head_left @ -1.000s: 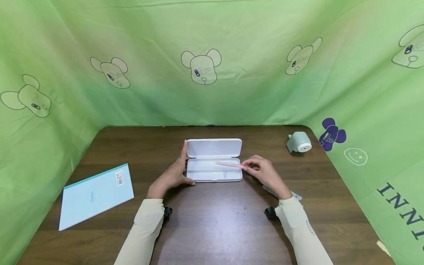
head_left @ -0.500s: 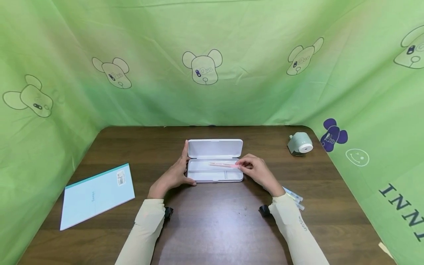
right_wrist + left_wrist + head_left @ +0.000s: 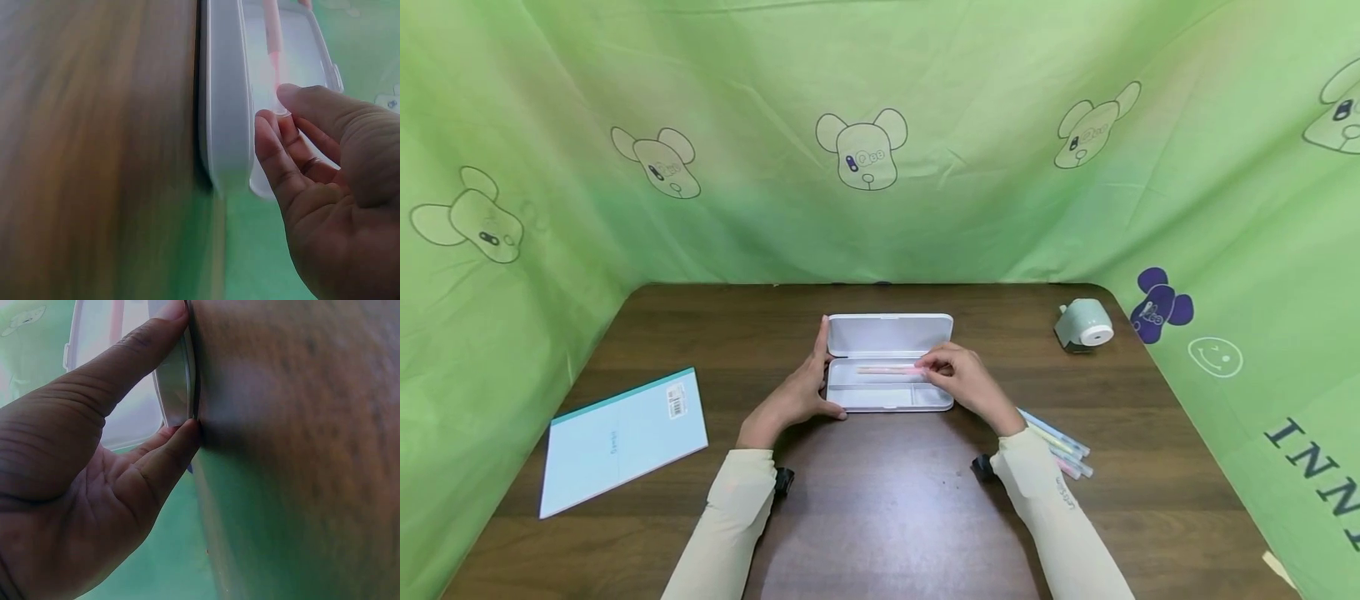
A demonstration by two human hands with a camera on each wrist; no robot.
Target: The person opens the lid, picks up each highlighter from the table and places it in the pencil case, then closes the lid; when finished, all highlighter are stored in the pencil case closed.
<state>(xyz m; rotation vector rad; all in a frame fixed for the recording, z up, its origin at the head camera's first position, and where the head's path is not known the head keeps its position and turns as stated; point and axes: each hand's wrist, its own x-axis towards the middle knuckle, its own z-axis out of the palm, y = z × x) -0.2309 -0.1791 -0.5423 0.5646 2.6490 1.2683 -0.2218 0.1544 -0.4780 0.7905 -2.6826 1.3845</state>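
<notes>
A white pencil case [image 3: 868, 398] lies on the table with its lid [image 3: 889, 335] raised at the back. My left hand [image 3: 797, 393] holds the case's left end, thumb at the front corner and fingers along the side, as the left wrist view [image 3: 94, 456] also shows. Over the rear compartment, my right hand [image 3: 962, 379] pinches one end of a pink pen [image 3: 887, 370], which lies level, lengthwise with the case. In the right wrist view, thumb and fingertips meet at the end of the pen [image 3: 273, 37]. Whether the pen touches the compartment floor I cannot tell.
Several pastel pens [image 3: 1056, 437] lie beside my right forearm, partly hidden by the sleeve. A pale green pencil sharpener [image 3: 1083, 323] stands at the back right. On the left lies a light blue notebook [image 3: 625, 442]. A green curtain [image 3: 737, 225] borders the table [image 3: 880, 517].
My right hand has moved left with the pink pen, which has turned level and is now over the rear compartment. More pens show by the right sleeve. The left hand keeps its hold.
</notes>
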